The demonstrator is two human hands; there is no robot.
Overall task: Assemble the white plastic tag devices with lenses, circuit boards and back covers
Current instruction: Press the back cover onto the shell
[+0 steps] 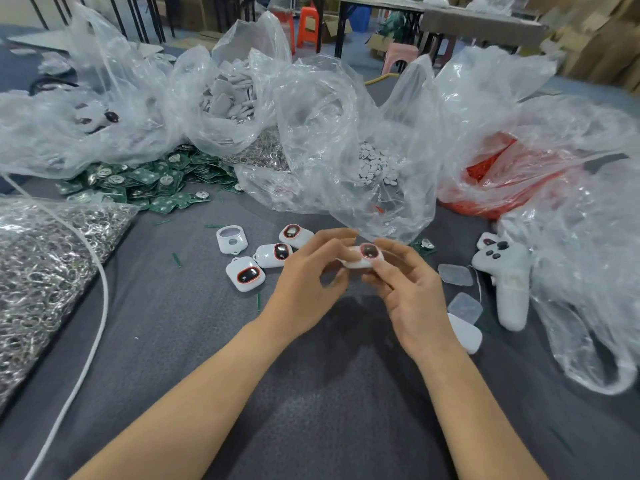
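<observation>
Our fingers [382, 273] hide the underside of the tag [369, 252]; far left of them, the ring bag [41, 271] is cropped.

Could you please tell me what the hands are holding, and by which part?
One white tag device, lens up, held between both hands: the left hand pinches its left end, the right hand its right end.

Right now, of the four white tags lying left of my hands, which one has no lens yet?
The far-left shell: both its openings are empty. The other three tags each hold a dark, red-ringed lens.
</observation>
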